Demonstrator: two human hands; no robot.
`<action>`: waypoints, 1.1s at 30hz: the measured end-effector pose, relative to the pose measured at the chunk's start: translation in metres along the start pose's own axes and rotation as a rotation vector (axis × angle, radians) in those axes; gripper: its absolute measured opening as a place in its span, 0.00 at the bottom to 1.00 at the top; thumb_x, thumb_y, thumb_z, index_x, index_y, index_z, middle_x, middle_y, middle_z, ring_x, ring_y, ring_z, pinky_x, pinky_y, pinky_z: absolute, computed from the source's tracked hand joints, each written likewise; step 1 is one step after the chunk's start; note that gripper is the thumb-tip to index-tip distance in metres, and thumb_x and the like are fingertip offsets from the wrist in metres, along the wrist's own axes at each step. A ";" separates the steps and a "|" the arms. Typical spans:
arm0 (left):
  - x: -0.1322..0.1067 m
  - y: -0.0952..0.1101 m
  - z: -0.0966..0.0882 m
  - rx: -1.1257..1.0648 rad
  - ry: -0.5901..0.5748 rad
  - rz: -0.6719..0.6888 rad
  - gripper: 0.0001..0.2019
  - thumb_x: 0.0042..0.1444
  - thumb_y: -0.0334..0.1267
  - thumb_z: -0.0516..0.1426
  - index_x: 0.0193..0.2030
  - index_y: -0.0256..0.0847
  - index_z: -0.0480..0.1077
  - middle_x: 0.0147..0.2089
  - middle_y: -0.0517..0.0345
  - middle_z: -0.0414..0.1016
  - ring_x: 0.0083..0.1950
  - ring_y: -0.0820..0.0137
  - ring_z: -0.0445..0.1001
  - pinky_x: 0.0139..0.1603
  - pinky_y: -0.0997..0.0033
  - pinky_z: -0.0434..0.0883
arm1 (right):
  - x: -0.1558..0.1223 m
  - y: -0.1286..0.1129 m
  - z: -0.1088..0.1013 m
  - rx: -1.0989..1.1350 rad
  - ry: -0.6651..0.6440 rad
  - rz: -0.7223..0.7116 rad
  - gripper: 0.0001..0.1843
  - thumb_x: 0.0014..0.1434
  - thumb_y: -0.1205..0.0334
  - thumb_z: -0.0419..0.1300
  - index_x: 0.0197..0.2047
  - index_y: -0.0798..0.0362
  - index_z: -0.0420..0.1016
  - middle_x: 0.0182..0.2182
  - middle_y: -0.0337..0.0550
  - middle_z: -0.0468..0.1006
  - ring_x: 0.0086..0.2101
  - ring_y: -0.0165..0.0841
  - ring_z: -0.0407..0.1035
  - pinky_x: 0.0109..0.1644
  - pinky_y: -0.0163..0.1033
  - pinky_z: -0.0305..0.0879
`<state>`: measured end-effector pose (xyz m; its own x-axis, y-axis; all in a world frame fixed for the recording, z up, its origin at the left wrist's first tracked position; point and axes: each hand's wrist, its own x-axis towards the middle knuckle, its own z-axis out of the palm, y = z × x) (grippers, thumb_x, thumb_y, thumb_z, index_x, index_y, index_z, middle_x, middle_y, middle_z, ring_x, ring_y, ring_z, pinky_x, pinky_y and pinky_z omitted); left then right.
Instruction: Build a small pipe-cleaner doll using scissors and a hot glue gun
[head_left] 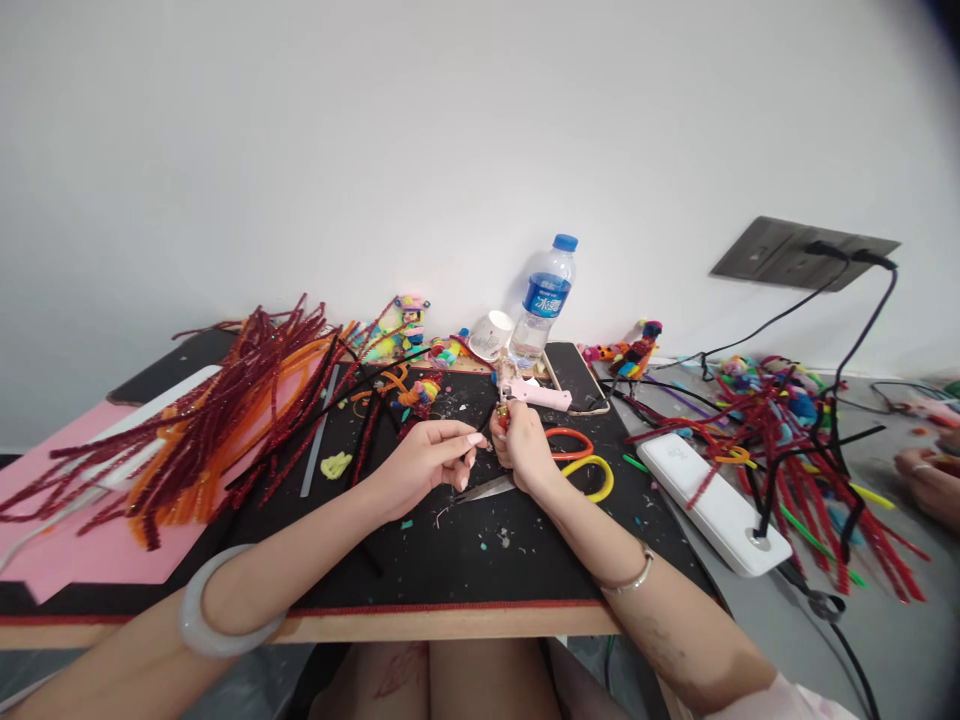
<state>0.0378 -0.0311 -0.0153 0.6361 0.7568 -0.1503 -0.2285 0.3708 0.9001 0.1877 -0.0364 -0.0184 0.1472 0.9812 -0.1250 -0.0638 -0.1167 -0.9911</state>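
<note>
My right hand (527, 450) is closed round a small red-and-gold piece (504, 413), mostly hidden by the fingers. Close beside it on the left, my left hand (431, 462) has thumb and fingertips pinched together, and anything between them is too small to make out. Scissors with orange and yellow handles (601, 478) lie on the black mat, partly under my right hand, their blades pointing left. Just beyond my right hand is a pink glue gun (541, 394). A small multicoloured figure of twisted pipe cleaners (420, 396) lies behind my left hand.
Red and orange pipe cleaners (247, 420) are heaped on pink paper (97, 555) at left. Behind are a water bottle (541, 310), paper cup (493, 334) and bird-like figure (637, 352). At right lie a white power strip (712, 500), cables and another person's hand (930, 480).
</note>
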 end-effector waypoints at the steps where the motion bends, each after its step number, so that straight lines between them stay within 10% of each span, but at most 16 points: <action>1: 0.000 0.000 0.000 0.000 0.001 0.001 0.07 0.53 0.37 0.60 0.31 0.34 0.72 0.24 0.64 0.67 0.19 0.82 0.65 0.22 0.80 0.63 | 0.000 0.000 0.000 0.000 -0.002 0.003 0.21 0.61 0.61 0.39 0.16 0.50 0.50 0.09 0.30 0.49 0.11 0.22 0.38 0.13 0.29 0.36; 33: -0.003 0.005 0.007 0.151 0.095 0.120 0.10 0.51 0.38 0.61 0.25 0.34 0.68 0.20 0.65 0.68 0.16 0.81 0.64 0.17 0.81 0.64 | 0.002 -0.001 0.000 0.055 -0.055 0.074 0.23 0.61 0.61 0.38 0.14 0.50 0.52 0.08 0.30 0.46 0.11 0.22 0.37 0.12 0.28 0.34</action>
<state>0.0397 -0.0349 -0.0077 0.5367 0.8409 -0.0696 -0.1808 0.1952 0.9639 0.1880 -0.0343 -0.0181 0.0858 0.9773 -0.1937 -0.1272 -0.1821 -0.9750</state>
